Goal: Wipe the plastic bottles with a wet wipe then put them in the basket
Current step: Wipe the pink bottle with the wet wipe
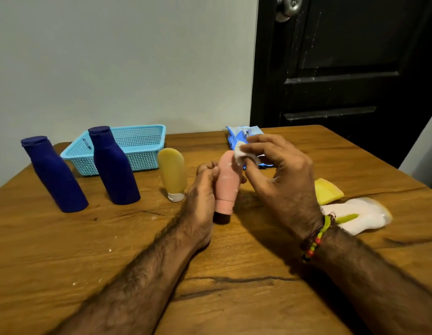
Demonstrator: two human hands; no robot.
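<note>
A: Surface?
B: Wooden worktop (65, 250), dark grain cracks, pale wall behind, black door (343, 68) at right.
A: Hands?
B: Left hand (201, 189) fingers closed round pink bottle (227, 182), cap down. Right hand (280, 170) fingers pinch wet wipe (240, 154) on its top.
A: Basket?
B: Blue basket (140, 143) far left, two blue bottles (113, 165) before it.

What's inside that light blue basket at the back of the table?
The blue basket looks empty: only its mesh floor and walls show. One dark blue bottle stands in front and covers part of the interior, so that corner cannot be checked.
</note>
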